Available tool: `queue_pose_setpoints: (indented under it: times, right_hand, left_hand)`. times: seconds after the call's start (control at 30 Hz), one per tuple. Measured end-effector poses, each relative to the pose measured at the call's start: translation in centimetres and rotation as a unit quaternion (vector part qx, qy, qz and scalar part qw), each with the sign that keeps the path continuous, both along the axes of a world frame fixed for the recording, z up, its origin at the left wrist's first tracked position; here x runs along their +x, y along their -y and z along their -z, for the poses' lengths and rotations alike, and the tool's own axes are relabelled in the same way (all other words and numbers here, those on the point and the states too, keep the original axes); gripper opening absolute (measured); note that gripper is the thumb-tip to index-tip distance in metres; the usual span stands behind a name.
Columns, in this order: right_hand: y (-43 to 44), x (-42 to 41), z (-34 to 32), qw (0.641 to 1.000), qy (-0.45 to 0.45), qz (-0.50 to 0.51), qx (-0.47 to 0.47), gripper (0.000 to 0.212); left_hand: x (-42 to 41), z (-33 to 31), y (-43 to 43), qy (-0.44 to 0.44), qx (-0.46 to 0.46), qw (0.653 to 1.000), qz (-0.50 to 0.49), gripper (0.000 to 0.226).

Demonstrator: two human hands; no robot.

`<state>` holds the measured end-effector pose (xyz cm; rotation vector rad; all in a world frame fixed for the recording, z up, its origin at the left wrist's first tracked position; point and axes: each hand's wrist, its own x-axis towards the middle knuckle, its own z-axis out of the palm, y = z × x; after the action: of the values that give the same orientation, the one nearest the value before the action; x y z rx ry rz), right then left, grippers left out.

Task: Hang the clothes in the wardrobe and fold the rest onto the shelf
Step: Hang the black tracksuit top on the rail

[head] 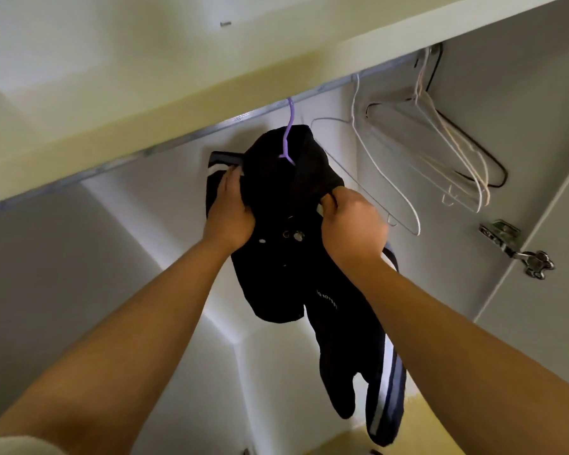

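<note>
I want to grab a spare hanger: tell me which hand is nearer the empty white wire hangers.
Right. The right hand is just left of the empty white wire hangers; the left hand is farther left.

the black jacket (276,267) is matt cloth with small shiny metal snaps and paler, faintly glossy stripes down its sleeve. its purple hanger (289,136) looks like smooth plastic. the rail (184,136) is dull grey metal. the empty hangers (408,152) are thin coated wire, white and black. the wardrobe panels (506,110) are smooth, matt white board; the door hinge (513,247) is bright polished metal.
</note>
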<state>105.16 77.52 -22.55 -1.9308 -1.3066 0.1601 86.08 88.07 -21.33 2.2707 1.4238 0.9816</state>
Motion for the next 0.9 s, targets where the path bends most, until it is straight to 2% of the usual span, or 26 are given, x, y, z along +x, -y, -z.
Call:
queue_pose_setpoints:
  times: [0.07,0.17,0.23,0.3,0.37,0.47,0.53,0.63,0.67,0.77,0.83,0.9]
  right_hand:
    - [-1.8,0.5,-0.5,1.000,-0.020,-0.007,0.007,0.022]
    - [-3.9,0.6,-1.2,0.999,0.010,-0.006,0.039,0.022]
    - [-5.5,0.8,-1.0,0.999,-0.009,-0.012,0.032,0.027]
    - [-6.5,1.0,-0.6,0.999,-0.029,-0.014,0.025,0.033]
    - [-6.9,1.3,-0.4,0.999,-0.010,-0.030,0.045,0.023]
    - [-7.0,1.4,-0.3,0.999,0.022,-0.029,0.041,0.022]
    - [-7.3,1.5,0.4,0.998,0.048,-0.009,0.025,0.023]
    - [-7.6,1.6,1.4,0.996,0.080,-0.007,0.034,0.026]
    - [-7.7,1.7,1.5,0.995,0.085,-0.007,0.043,0.026]
    - [-7.9,2.1,1.8,0.993,0.101,-0.013,0.062,0.026]
    - [-8.0,2.2,1.9,0.991,0.107,-0.015,0.080,0.025]
    - [-8.0,2.2,2.1,0.985,0.131,-0.003,0.112,0.023]
  left_hand:
    - [0.1,-0.2,-0.5,0.017,0.006,1.000,0.008,0.048]
    - [0.3,-0.2,-1.2,-0.003,0.002,1.000,0.026,0.045]
    - [0.4,0.3,-1.8,-0.034,-0.017,0.999,0.027,0.045]
    - [0.6,0.9,-2.5,-0.081,-0.045,0.996,0.011,0.034]
    - [0.8,1.5,-2.8,-0.131,-0.060,0.990,0.004,0.021]
    - [1.4,2.7,-3.3,-0.163,-0.070,0.984,0.012,0.012]
    - [1.7,3.5,-3.5,-0.165,-0.082,0.982,0.026,0.017]
    - [2.0,4.3,-3.7,-0.162,-0.092,0.981,0.058,0.039]
    - [2.0,4.5,-3.8,-0.160,-0.097,0.980,0.068,0.040]
    - [2.1,5.1,-4.2,-0.165,-0.103,0.978,0.080,0.021]
    - [2.2,5.4,-4.3,-0.165,-0.088,0.979,0.082,0.033]
    - [2.2,5.6,-4.5,-0.165,-0.083,0.979,0.088,0.031]
